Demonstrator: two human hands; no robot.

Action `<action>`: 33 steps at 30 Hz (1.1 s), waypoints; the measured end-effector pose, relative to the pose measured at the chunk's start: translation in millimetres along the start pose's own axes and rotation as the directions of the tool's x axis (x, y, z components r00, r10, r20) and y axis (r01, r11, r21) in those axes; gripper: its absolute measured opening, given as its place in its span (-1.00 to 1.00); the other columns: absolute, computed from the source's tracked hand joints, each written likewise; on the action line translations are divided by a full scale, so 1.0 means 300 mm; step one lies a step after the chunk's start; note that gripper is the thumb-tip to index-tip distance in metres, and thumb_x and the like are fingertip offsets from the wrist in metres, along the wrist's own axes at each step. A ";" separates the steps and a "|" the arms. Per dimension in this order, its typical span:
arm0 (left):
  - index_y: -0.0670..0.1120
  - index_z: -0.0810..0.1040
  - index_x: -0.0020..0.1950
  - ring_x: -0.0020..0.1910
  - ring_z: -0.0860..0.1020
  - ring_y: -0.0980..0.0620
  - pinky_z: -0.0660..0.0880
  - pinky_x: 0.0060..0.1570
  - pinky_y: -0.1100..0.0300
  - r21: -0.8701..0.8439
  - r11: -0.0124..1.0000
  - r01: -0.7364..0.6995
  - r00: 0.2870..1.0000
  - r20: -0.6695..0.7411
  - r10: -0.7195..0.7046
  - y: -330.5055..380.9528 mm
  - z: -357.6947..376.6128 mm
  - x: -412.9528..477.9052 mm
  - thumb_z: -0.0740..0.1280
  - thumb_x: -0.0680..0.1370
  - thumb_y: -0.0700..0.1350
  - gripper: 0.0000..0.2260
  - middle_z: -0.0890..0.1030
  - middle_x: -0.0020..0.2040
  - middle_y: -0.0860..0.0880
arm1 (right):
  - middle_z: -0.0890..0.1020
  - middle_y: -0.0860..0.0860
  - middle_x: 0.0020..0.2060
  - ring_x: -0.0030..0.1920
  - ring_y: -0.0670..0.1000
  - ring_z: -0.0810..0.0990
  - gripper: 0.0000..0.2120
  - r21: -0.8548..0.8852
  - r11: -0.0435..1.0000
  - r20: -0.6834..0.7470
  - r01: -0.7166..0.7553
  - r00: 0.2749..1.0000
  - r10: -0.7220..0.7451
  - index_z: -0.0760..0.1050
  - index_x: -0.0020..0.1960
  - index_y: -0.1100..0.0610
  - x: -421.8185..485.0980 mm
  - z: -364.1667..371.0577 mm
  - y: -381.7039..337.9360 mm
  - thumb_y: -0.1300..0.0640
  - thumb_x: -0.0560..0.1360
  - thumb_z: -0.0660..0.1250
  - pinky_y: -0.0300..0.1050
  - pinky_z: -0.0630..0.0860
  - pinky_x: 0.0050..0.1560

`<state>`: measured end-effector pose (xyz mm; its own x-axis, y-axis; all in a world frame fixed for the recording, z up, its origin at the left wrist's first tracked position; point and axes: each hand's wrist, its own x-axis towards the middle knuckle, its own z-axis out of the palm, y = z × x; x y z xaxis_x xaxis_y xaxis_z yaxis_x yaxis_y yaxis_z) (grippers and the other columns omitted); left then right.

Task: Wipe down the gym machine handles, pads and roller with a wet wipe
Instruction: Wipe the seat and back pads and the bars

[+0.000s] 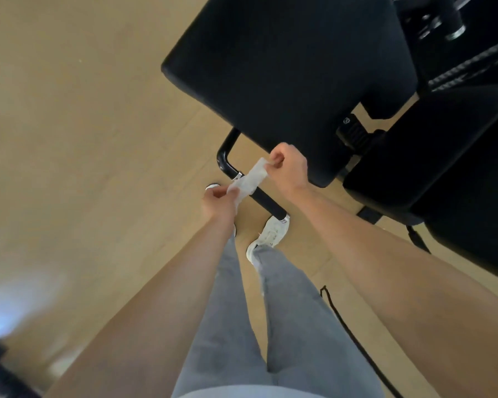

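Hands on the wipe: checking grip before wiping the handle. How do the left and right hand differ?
The left hand pinches the lower end of the wipe, over the floor beside the handle; the right hand pinches its upper end, in front of the black pad. The left hand sits nearer the person, the right hand farther out. Both hold the one wipe stretched between them.

- It looked to me like a gym: a big black upholstered pad [285,67] and a 2nd pad [449,168] stood close together.
- A black tubular handle [266,201] with chrome collars stuck out beside them.
- Pale wood-look floor [69,110] lay underneath.
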<state>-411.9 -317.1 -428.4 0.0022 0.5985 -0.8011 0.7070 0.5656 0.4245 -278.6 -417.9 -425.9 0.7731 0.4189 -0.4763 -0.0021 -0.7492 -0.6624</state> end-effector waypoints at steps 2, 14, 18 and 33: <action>0.02 0.45 -0.19 -0.25 0.53 -0.02 0.52 -0.15 0.16 -0.078 0.991 0.108 0.992 -0.054 -0.112 0.004 0.022 -0.006 0.47 0.47 -0.08 -0.81 0.55 -0.24 0.03 | 0.67 0.00 -0.03 -0.05 -0.08 0.62 -0.91 0.010 1.000 0.088 0.023 0.996 -0.024 0.61 0.04 0.13 -0.008 0.034 0.005 0.23 0.54 0.43 -0.22 0.59 0.05; -0.12 0.66 0.02 0.11 0.66 -0.04 0.61 0.14 0.17 -0.343 0.918 0.198 0.970 0.205 -0.132 0.003 0.059 -0.011 0.43 0.59 -0.21 -0.96 0.68 0.00 -0.08 | 0.73 0.04 0.02 0.06 -0.02 0.68 -0.81 0.080 0.995 0.376 0.056 0.923 -0.082 0.69 0.18 0.12 -0.002 0.139 0.034 0.18 0.62 0.36 -0.13 0.60 0.17; -0.06 0.65 -0.06 0.16 0.65 -0.03 0.58 0.25 0.12 -0.225 0.960 0.169 0.965 0.237 -0.114 -0.068 0.094 -0.025 0.46 0.57 -0.21 -0.94 0.67 -0.07 -0.03 | 0.73 -0.03 -0.07 -0.03 -0.08 0.66 -0.84 -0.022 0.997 0.378 0.068 0.924 -0.055 0.71 0.13 0.13 -0.017 0.115 0.104 0.16 0.59 0.40 -0.21 0.58 0.09; -0.21 0.58 0.30 0.23 0.64 -0.09 0.57 0.28 0.09 -0.091 0.927 0.365 0.840 0.461 -0.285 -0.236 0.204 -0.004 0.34 0.59 -0.39 -0.70 0.67 0.22 -0.17 | 0.70 0.11 0.16 0.19 0.03 0.65 -0.73 0.044 0.966 0.393 -0.255 0.893 0.218 0.64 0.25 0.23 -0.120 0.055 0.322 0.32 0.57 0.39 -0.26 0.49 0.23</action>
<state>-418.9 -392.6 -483.4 0.1257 0.0803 -0.9888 0.5915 0.7941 0.1397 -317.0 -496.8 -482.4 0.4404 0.4127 -0.7973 -0.2271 -0.8080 -0.5436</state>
